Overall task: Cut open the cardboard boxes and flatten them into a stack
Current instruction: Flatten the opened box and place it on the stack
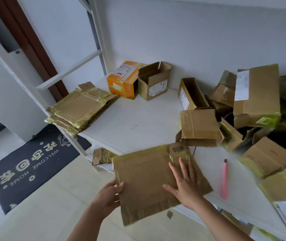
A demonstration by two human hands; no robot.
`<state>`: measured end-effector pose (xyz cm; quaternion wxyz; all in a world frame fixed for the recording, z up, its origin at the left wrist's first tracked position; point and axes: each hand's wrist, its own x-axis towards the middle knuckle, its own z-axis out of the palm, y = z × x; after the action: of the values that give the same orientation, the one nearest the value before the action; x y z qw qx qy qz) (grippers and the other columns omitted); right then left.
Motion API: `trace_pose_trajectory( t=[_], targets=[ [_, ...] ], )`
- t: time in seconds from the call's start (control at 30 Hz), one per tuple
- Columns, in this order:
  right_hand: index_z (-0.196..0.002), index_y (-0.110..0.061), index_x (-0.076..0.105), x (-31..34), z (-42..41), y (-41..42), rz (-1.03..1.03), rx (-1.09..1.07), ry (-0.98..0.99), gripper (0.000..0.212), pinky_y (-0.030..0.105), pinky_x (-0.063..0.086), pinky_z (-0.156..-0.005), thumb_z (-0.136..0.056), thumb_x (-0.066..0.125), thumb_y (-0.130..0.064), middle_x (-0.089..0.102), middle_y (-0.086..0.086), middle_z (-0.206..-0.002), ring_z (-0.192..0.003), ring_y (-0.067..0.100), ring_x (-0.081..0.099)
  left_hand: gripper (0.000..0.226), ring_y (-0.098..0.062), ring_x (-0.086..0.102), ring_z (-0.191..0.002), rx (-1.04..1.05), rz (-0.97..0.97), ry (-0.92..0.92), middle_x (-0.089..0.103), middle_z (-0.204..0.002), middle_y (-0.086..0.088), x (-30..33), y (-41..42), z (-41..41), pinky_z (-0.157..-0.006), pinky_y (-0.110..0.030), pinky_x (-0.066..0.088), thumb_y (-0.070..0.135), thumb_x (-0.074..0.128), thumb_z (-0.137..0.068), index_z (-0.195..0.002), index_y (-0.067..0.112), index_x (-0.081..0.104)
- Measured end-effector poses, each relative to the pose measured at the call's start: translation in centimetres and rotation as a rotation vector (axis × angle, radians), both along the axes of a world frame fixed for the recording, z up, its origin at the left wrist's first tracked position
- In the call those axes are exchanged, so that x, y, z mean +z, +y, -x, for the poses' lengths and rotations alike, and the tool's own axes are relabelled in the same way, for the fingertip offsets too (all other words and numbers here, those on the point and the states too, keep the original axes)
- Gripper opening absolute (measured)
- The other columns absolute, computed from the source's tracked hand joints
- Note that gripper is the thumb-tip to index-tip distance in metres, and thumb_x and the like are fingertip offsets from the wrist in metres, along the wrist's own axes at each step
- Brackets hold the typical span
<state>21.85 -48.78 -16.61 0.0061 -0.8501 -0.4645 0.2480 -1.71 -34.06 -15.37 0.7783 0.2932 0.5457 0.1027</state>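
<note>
Still risky: flat box half off the table edge

Head view, the only one. Flattened box [149,180] lies at the near edge of the table [135,122], with its lower left part overhanging the floor. Left hand [109,197] grips its left edge, thumb on top, fingers curled under. Right hand [185,183] lies flat on it with fingers spread, pressing it down, holding nothing.

Risks as I read them:
- Lift the right hand early and the panel likely springs back; the tape [180,155] near the barcode looks stiff enough to fight the fold.
- Overhang means the left hand is all that keeps it from tipping. Loosen that grip and it probably slides to the floor.
- Stack [79,108] sits far left and itself pokes over the table's left edge. One more sheet dropped carelessly could push it off.
- Knife [224,180] lies just right of the right hand, apart from it. Can't tell if the blade is out. A blind sweep sideways could hit it or knock it down.
- Uncut boxes [257,101] are heaped loosely on the right, some leaning. Pulling one from below may bring others down toward the knife.
</note>
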Motion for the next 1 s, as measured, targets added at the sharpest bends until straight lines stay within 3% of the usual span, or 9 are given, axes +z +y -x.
trace_pose_trajectory(
  t=[0.1,0.17,0.3,0.4,0.53,0.63,0.7,0.83,1.0],
  targets=[
    [-0.152,-0.033,0.028,1.8,1.9,1.4,-0.305,-0.029,-0.159,0.083,0.064,0.023,-0.112,-0.087,0.01,-0.08,0.006,0.012,-0.164,-0.148,0.039,0.015,0.021,-0.025,0.061,-0.085,0.125,-0.089,0.015,0.069,-0.099,-0.007,2.4,1.9,1.3,-0.079,-0.037,0.05,0.006,0.053,-0.1,-0.11,0.018,0.067],
    [-0.147,-0.027,0.04,3.2,3.4,3.0,-0.485,-0.112,-0.203,0.073,0.066,0.03,-0.106,-0.089,0.027,-0.07,0.024,0.017,-0.159,-0.143,0.042,0.026,0.02,-0.024,0.06,-0.085,0.215,-0.126,-0.004,0.069,-0.099,-0.007,3.5,3.0,2.8,-0.08,-0.037,0.049,0.007,0.05,-0.101,-0.109,0.017,0.066],
    [-0.15,-0.033,0.029,4.9,6.8,6.3,-0.716,-0.268,-0.014,0.073,0.06,0.037,-0.105,-0.089,0.042,-0.07,0.006,0.017,-0.162,-0.145,0.042,0.02,0.023,-0.023,0.061,-0.09,0.376,-0.169,-0.033,0.067,-0.105,-0.008,4.9,5.0,6.3,-0.081,-0.04,0.05,0.011,0.045,-0.104,-0.12,0.015,0.061],
    [-0.152,-0.042,0.014,6.0,9.0,8.4,-0.802,-0.411,0.421,0.084,0.041,0.053,-0.094,-0.083,0.06,-0.058,-0.009,0.011,-0.163,-0.134,0.036,0.041,0.029,-0.023,0.061,-0.095,0.418,-0.18,-0.055,0.067,-0.111,-0.006,5.4,6.3,7.7,-0.09,-0.041,0.048,0.014,0.043,-0.104,-0.13,0.017,0.057],
    [-0.145,-0.053,0.009,6.0,11.1,12.0,-0.873,-0.38,0.659,0.084,0.019,0.057,-0.072,-0.092,0.067,-0.024,0.024,0.012,-0.159,-0.099,0.019,0.068,0.023,-0.02,0.062,-0.09,0.462,-0.166,-0.112,0.067,-0.104,-0.004,6.3,7.6,7.9,-0.077,-0.037,0.051,0.014,0.043,-0.105,-0.118,0.021,0.061],
    [-0.147,-0.048,0.023,5.9,11.7,16.1,-0.819,-0.369,0.686,0.077,0.038,0.061,-0.071,-0.093,0.064,-0.01,0.049,0.005,-0.14,-0.082,0.015,0.07,0.022,-0.021,0.063,-0.091,0.454,-0.202,-0.131,0.069,-0.106,-0.004,6.8,10.4,8.2,-0.085,-0.038,0.055,0.014,0.045,-0.104,-0.117,0.019,0.062],
    [-0.149,-0.04,0.028,6.7,11.7,19.4,-0.782,-0.417,0.672,0.073,0.044,0.061,-0.076,-0.094,0.063,-0.009,0.047,-0.004,-0.134,-0.085,0.015,0.07,0.02,-0.023,0.062,-0.091,0.428,-0.234,-0.134,0.068,-0.11,-0.007,7.2,13.2,8.6,-0.094,-0.042,0.05,0.014,0.049,-0.102,-0.117,0.015,0.062],
    [-0.152,-0.03,0.03,8.4,11.7,27.3,-0.81,-0.43,0.633,0.069,0.041,0.059,-0.083,-0.095,0.059,-0.002,0.038,-0.013,-0.127,-0.09,0.017,0.066,0.016,-0.023,0.066,-0.092,0.343,-0.353,-0.111,0.071,-0.108,-0.007,7.8,20.3,9.5,-0.087,-0.038,0.055,0.009,0.054,-0.1,-0.111,0.011,0.065],
    [-0.152,-0.032,0.03,8.1,11.0,38.8,-0.75,-0.427,0.614,0.07,0.046,0.05,-0.102,-0.096,0.058,-0.002,0.035,-0.001,-0.154,-0.131,0.029,0.05,0.037,-0.029,0.067,-0.103,0.294,-0.565,0.113,0.066,-0.116,-0.011,6.5,30.4,9.1,-0.087,-0.046,0.058,-0.003,0.062,-0.092,-0.123,0.013,0.051]
  ],
)
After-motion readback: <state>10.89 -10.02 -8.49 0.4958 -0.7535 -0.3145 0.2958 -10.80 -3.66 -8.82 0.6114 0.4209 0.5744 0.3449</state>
